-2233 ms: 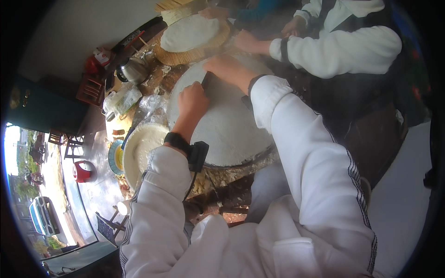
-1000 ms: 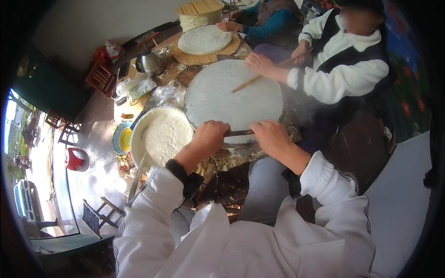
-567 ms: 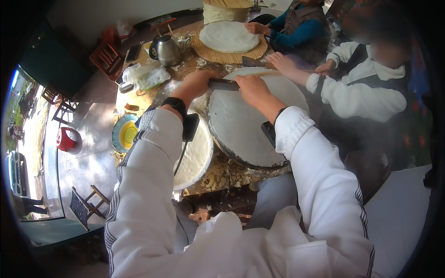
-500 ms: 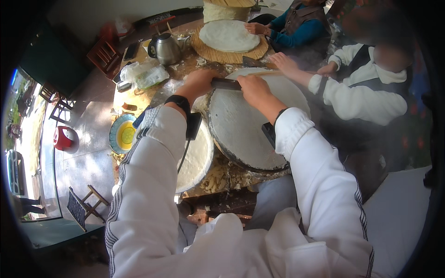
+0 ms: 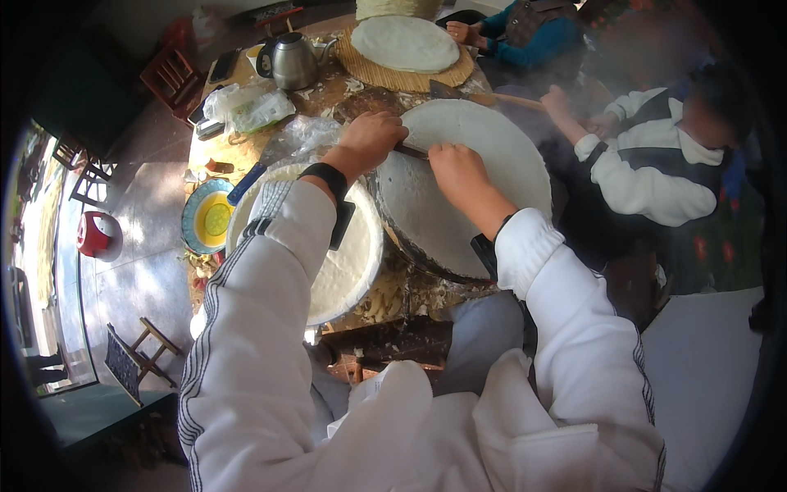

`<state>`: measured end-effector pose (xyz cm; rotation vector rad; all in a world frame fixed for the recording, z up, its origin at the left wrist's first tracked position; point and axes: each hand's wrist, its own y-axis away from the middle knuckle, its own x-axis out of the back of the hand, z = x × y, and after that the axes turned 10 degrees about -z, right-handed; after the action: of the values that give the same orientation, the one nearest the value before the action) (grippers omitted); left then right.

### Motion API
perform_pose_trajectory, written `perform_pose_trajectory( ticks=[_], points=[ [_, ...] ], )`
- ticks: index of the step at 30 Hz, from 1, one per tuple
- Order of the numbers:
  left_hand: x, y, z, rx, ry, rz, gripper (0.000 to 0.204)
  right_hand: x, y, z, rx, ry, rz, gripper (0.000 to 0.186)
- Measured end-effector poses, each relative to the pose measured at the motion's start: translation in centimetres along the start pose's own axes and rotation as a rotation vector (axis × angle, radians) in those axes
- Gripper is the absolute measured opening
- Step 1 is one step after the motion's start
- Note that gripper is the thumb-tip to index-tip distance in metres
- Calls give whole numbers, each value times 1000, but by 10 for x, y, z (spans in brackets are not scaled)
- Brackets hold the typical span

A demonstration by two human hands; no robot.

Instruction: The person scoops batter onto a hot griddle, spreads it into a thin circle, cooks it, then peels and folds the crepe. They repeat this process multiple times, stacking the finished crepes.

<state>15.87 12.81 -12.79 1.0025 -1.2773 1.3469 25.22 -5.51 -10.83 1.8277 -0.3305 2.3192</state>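
A dark, narrow scraper-like bar (image 5: pixel 414 152) runs between my two hands, seen nearly edge-on. Its left end is in the closed fingers of my left hand (image 5: pixel 369 145); my right hand (image 5: pixel 459 176) grips the other end. Both hands are over the left part of a large round griddle (image 5: pixel 484 197) coated with white batter. Whether the bar touches the batter I cannot tell. Below my left wrist stands a wide white basin (image 5: pixel 375 246) of pale batter, partly hidden by my sleeve.
A co-worker's hand (image 5: pixel 557 104) holds a wooden-handled spatula (image 5: pixel 504 99) at the griddle's far edge. Farther back, a white round sheet (image 5: pixel 406 43) lies on a straw mat (image 5: pixel 369 75). A kettle (image 5: pixel 293 64), plastic bags (image 5: pixel 246 108) and a bowl of yellow liquid (image 5: pixel 190 215) occupy the left side.
The bar has turned from showing its broad face to nearly edge-on. The co-worker's hand has moved right with the spatula. Another person's hand has left the white sheet on the mat.
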Motion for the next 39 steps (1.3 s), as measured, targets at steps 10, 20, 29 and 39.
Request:
perform_pose_trajectory(
  ticks=[10,20,29,39],
  points=[
    [1,52,60,49,45,38,6,15,65,-32,45,19,-102,7],
    [1,98,122,97,115,34,8,20,131,-51,138,-20,-17,5],
    [3,96,196,238,181,-25,23,36,174,-42,84,-420,134,19],
    [32,184,254,500,602,264,43,26,78,-24,-375,-617,-187,42]
  ],
)
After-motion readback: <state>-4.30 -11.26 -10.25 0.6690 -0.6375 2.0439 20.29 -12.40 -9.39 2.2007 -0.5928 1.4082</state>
